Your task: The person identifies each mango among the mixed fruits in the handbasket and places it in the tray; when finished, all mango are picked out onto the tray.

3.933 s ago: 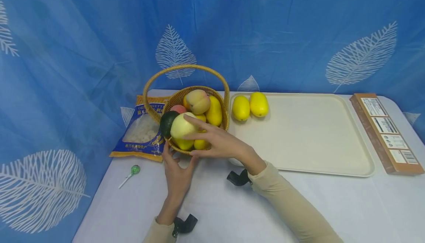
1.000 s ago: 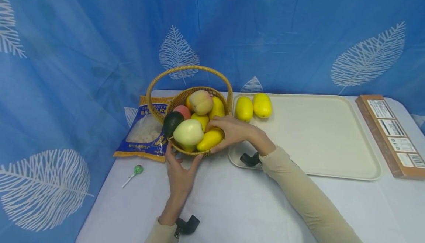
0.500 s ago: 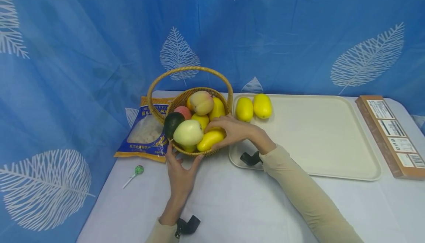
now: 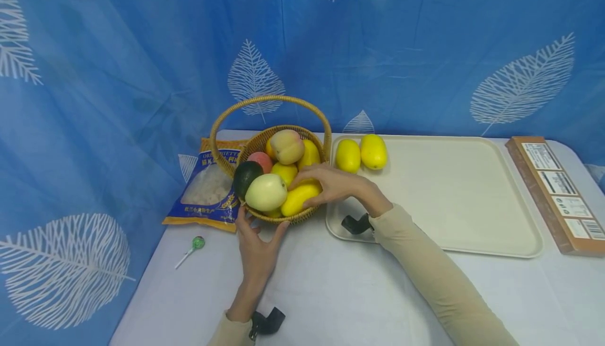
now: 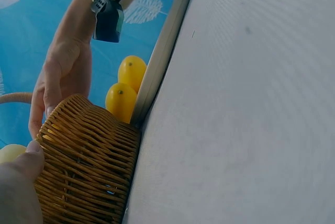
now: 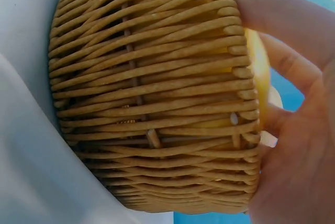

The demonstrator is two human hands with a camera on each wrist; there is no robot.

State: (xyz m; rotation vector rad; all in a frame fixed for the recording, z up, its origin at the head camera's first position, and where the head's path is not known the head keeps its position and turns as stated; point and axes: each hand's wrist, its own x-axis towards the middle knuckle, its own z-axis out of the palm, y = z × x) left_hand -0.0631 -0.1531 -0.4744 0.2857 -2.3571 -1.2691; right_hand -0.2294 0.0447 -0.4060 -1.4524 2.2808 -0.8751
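A wicker basket [image 4: 295, 220] with a tall hoop handle stands at the back left of the table, heaped with fruit. My left hand [image 4: 259, 254] holds its front wall, fingers and thumb spread at the rim; the left wrist view shows the thumb [image 5: 31, 156] there. With my right hand [image 4: 336, 184] I grip a long yellow fruit [image 4: 299, 200] at the basket's front right, fingers reaching over it and thumb near the rim. Beside it sits a pale green apple [image 4: 266, 192]. Behind are a dark green avocado-like fruit [image 4: 247, 179], a peach [image 4: 287, 146] and other yellow fruit.
Two yellow oval fruits [image 4: 373, 151] lie in the left back corner of a cream tray [image 4: 444, 199]. A long brown box [image 4: 555, 194] stands right of the tray. Left of the basket lie a blue pasta bag [image 4: 205, 188] and a green lollipop [image 4: 197, 242].
My right hand has left the pale apple and moved right onto the long yellow fruit. In the last half second, that fruit and the apple have shifted slightly. My left hand stays at the basket.
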